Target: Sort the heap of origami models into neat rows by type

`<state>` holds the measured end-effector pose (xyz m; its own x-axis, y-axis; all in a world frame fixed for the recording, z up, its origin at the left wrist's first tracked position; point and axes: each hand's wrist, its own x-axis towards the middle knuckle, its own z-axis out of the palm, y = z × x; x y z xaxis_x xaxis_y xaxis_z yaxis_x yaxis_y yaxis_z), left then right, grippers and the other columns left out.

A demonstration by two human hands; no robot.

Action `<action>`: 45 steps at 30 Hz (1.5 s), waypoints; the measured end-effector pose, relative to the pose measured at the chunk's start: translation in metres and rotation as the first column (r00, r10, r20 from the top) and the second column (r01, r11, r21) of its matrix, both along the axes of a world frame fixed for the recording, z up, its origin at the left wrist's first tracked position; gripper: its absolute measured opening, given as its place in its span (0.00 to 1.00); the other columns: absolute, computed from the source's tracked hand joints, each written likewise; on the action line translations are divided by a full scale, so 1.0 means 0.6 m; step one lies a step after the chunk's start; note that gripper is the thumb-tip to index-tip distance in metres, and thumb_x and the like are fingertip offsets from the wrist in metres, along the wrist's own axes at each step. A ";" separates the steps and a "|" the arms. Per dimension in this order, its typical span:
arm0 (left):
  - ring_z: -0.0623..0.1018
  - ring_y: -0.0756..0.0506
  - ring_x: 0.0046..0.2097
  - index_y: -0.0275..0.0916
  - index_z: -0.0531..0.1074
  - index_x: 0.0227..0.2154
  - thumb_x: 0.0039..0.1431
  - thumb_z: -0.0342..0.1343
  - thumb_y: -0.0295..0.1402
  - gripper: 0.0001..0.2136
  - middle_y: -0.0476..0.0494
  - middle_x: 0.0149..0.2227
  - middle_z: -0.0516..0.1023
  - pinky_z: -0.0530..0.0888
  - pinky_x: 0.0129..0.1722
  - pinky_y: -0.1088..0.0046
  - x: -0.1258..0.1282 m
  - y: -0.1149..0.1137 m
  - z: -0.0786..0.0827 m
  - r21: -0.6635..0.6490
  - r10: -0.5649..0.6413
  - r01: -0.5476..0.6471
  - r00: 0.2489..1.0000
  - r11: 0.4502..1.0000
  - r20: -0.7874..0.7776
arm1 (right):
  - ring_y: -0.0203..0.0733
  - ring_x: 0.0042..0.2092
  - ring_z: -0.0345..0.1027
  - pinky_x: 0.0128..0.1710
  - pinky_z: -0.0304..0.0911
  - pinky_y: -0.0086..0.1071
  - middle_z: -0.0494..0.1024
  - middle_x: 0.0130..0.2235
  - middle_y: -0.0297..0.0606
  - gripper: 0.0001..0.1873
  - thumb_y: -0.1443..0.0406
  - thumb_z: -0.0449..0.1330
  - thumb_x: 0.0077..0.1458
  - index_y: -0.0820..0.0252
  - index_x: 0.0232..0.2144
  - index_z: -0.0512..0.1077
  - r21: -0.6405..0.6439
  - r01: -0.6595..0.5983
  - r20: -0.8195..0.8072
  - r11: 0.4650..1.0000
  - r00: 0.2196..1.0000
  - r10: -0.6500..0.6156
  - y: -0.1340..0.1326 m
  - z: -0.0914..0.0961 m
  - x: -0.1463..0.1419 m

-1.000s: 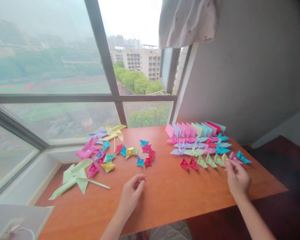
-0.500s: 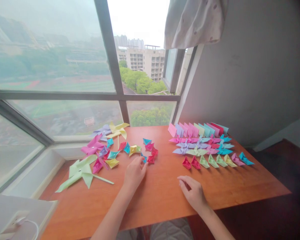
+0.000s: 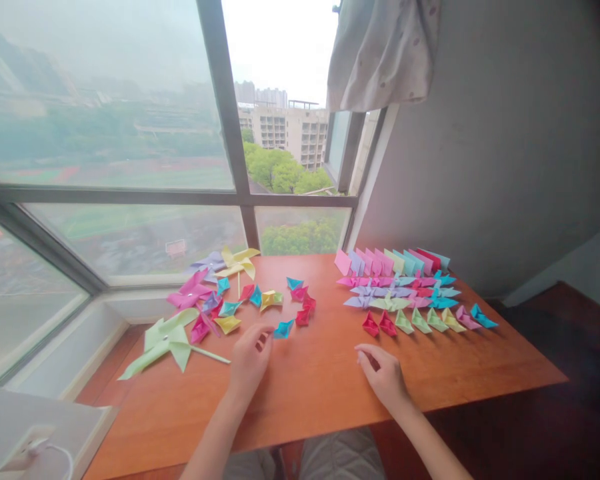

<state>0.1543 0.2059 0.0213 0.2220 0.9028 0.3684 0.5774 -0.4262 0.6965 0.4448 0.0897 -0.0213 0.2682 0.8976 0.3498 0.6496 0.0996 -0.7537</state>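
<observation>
My left hand is closed, its thumb and fingertips pinching the left tip of a blue paper boat. The boat is low over the wooden table; whether it touches the top I cannot tell. Red and pink folded paper boats lie just behind it, and a yellow one lies to the left. My right hand rests on the table with its fingers loosely curled in and nothing visible in them. Nearest to it is a row of paper boats running from red on the left to blue on the right.
Paper cranes and upright folded paper pieces stand in rows at the back right. Paper pinwheels lie on the left, one stick pointing towards my left wrist. The table meets the window and a grey wall.
My left hand has moved left and towards me, drawing the blue boat out of the loose group. The right hand stays about where it was. The view has shifted slightly.
</observation>
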 end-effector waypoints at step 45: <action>0.76 0.48 0.29 0.40 0.73 0.42 0.62 0.48 0.28 0.10 0.44 0.34 0.79 0.73 0.31 0.73 0.071 -0.099 -0.027 -0.104 -0.366 0.368 0.930 0.924 0.034 | 0.37 0.27 0.69 0.26 0.50 0.30 0.75 0.25 0.33 0.17 0.55 0.50 0.63 0.56 0.29 0.71 0.072 0.361 0.620 0.930 0.714 -0.326 -0.037 -0.014 0.103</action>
